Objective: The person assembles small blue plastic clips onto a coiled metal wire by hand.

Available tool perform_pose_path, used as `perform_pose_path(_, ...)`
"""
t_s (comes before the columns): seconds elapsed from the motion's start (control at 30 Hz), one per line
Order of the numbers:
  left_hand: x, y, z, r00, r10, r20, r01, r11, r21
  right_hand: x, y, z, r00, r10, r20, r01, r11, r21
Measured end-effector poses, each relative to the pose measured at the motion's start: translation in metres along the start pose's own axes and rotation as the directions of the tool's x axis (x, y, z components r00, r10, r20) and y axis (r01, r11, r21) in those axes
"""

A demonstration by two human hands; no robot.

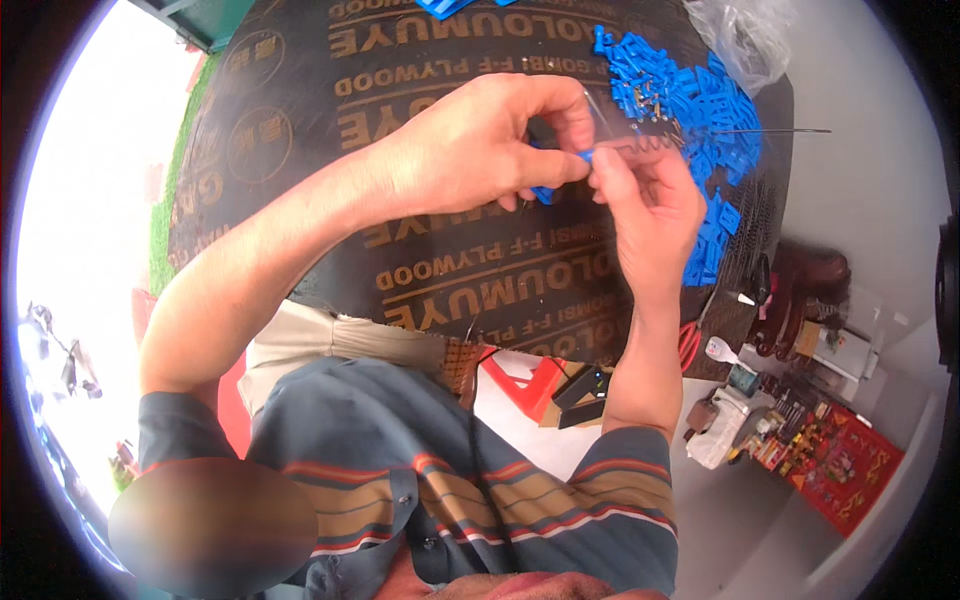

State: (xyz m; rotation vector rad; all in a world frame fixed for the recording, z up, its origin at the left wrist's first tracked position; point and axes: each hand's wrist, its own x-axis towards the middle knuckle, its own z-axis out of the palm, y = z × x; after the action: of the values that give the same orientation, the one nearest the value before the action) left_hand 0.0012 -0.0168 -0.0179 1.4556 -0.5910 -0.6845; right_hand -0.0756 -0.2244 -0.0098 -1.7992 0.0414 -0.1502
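My left hand (490,145) and my right hand (650,205) meet above the table, fingertips pinched together. Between them shows the end of a small blue plastic piece (587,157), mostly covered by the fingers. Below my left palm, more blue plastic (542,193) peeks out; whether my curled fingers hold it is unclear. A blurred, wavy grey strip (648,145) runs along the top of my right fingers. Just right of that hand lies a heap of blue plastic pieces (722,110), with small metal parts (655,108) at its left side.
A dark printed plywood tabletop (480,265) spreads under my hands. A thin dark rod (785,130) juts past its right edge. At the far right is a clear plastic bag (745,40); another blue piece (445,6) lies at the far edge. Red-handled pliers or cable (690,345) sit near right.
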Motion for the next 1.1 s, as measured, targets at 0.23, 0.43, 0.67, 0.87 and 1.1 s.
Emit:
perform_pose_path(0.23, 0.0, -0.004, 0.001, 0.914, 0.397, -0.08, -0.285, 0.771, 0.57, 0.0, 0.007, 0.005, 0.992, -0.124, -0.022, 0.116, 0.967, -0.227)
perform_pose_path(0.43, 0.001, -0.012, 0.003, 0.879, 0.472, -0.069, -0.323, 0.695, 0.642, 0.003, 0.002, 0.01, 0.926, -0.377, 0.023, 0.34, 0.805, -0.487)
perform_pose_path(0.67, -0.002, 0.027, 0.002, 0.979, 0.173, -0.107, -0.113, 0.9, 0.422, 0.003, 0.005, 0.005, 0.895, -0.443, 0.054, 0.403, 0.749, -0.526)
perform_pose_path(0.87, 0.0, 0.006, 0.002, 0.88, 0.472, -0.048, -0.328, 0.678, 0.657, 0.006, 0.011, 0.01, 0.89, -0.447, 0.089, 0.426, 0.744, -0.515)
perform_pose_path(1.1, -0.003, 0.013, 0.002, 0.844, 0.536, -0.029, -0.345, 0.583, 0.736, 0.01, 0.013, 0.01, 0.904, -0.424, 0.056, 0.406, 0.813, -0.418)
